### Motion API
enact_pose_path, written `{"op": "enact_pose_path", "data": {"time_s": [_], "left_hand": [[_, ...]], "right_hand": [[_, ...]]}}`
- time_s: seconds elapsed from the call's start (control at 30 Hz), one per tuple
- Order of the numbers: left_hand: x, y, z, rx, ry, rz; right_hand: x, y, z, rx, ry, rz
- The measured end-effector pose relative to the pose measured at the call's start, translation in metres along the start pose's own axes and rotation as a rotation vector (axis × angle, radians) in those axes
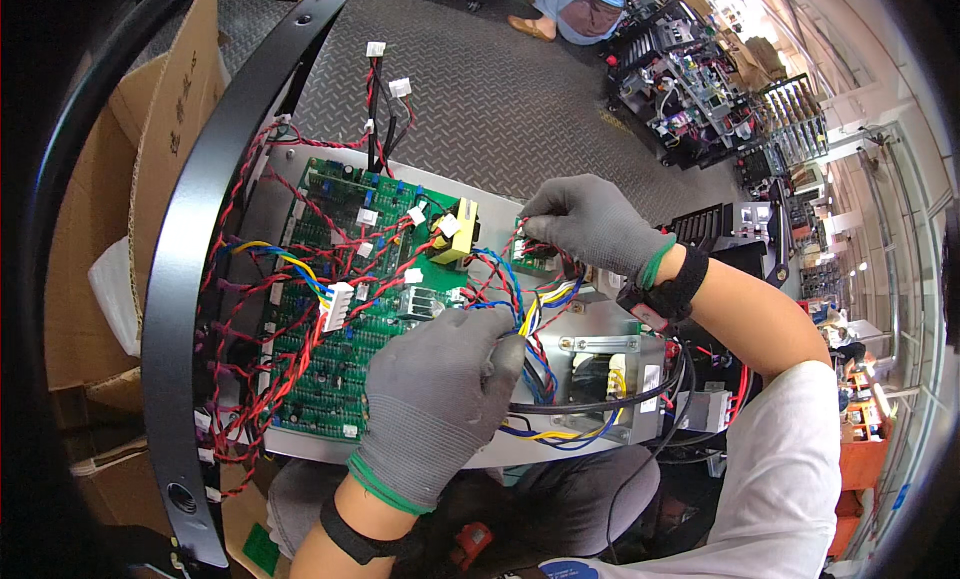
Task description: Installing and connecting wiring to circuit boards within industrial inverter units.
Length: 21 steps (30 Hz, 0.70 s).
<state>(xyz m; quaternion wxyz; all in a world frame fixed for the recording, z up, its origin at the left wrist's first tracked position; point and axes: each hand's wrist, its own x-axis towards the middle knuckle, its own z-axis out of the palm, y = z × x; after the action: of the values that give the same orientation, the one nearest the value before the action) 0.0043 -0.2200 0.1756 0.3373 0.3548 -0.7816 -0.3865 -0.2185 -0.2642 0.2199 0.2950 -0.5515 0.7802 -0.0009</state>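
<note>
A large green circuit board [330,369] lies on a metal chassis plate, crossed by twisted red-and-black wires with white plugs. My left hand [430,399], in a grey glove, is over the board's right edge, its fingers bent against a bundle of blue, yellow and white wires [530,324]. Farther right, my gloved right hand [590,224] bends over a small green board [520,249]. Its fingertips are pinched together around red wires there; the exact grip is partly hidden. A yellow transformer [455,234] stands between the hands. Left of it, a white multi-pin connector [339,307] carries colored wires.
A curved black frame bar [190,249] runs along the left, beside a cardboard box [165,159]. A black cable [600,406] crosses the chassis near a second transformer [595,377]. Patterned floor [480,89] stretches beyond; another person [590,9] crouches there near equipment racks [690,79].
</note>
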Motion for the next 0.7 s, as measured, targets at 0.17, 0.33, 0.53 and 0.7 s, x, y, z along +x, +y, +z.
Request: {"op": "enact_pose_path", "data": {"time_s": [0.17,0.33,0.53,0.7], "left_hand": [[-0.001,0.000,0.000,-0.021,0.008,-0.012],[-0.001,-0.001,0.001,-0.009,0.011,-0.021],[-0.002,-0.002,0.001,-0.011,0.012,-0.016],[-0.003,-0.002,0.000,-0.019,0.015,-0.001]], "right_hand": [[0.001,0.000,0.003,-0.066,0.038,-0.082],[-0.001,-0.001,0.003,-0.096,0.034,-0.018],[-0.002,-0.003,0.004,-0.211,0.094,-0.083],[0.006,0.003,-0.005,-0.031,-0.094,-0.003]]}}
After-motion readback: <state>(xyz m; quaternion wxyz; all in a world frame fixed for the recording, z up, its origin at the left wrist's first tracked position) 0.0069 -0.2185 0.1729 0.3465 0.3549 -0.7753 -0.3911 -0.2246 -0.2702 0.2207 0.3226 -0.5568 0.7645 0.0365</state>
